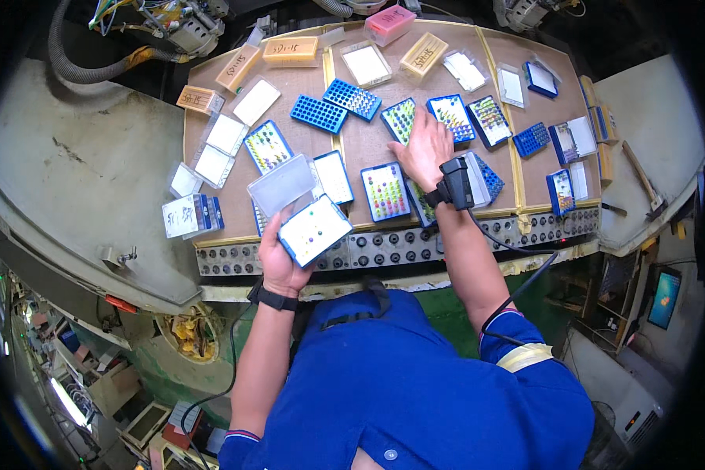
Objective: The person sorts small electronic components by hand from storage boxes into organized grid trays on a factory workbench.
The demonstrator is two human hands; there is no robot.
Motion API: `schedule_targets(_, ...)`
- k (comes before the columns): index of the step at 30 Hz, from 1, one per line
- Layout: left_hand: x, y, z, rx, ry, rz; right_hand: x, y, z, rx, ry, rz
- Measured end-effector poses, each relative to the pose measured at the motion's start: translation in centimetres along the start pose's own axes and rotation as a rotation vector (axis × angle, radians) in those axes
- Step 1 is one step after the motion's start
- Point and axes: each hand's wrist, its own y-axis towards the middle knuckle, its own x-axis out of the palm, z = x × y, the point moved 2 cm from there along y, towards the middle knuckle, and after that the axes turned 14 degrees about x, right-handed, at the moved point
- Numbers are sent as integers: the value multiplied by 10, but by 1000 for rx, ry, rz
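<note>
My left hand [283, 265] grips a small blue-edged case [313, 232] from below. Its white insert carries a few small coloured pieces, and a clear lid [280, 185] stands raised behind it. Over the work surface, my right hand [429, 150] reaches across a blue case [399, 117] filled with rows of yellow-green pieces. Its thumb is spread from the fingers, whose tips rest at that case's right side; I see nothing held. Just right of those fingers lies another case [451, 117] with a white insert and coloured pieces. Below the right hand is a case [385, 192] with red, green and purple pieces.
Two blue perforated racks [319, 113] lie at the middle back. Yellow boxes [290, 51] and a pink box [389, 25] line the far edge. A metal strip with round knobs [392, 249] runs along the front. At right rests a hammer [644, 178]. Cables trail from both wrists.
</note>
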Motion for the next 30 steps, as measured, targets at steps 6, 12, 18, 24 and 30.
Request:
schedule_targets(6, 4, 55, -10, 31, 152, 13, -7, 3, -2, 42, 4, 16)
schedule_targets(12, 5, 84, -19, 108, 434, 92, -46, -25, 5, -40, 316, 12)
schedule_targets(18, 20, 18, 3, 441, 1012, 58, -70, -77, -4, -93, 605, -291)
schedule_targets(24, 36, -66, 16, 266, 248, -253, -69, -152, -63, -238, 679, -623)
schedule_targets(30, -33, -111, 30, 139, -93, -34, -53, -190, -89, -155, 939, -1125)
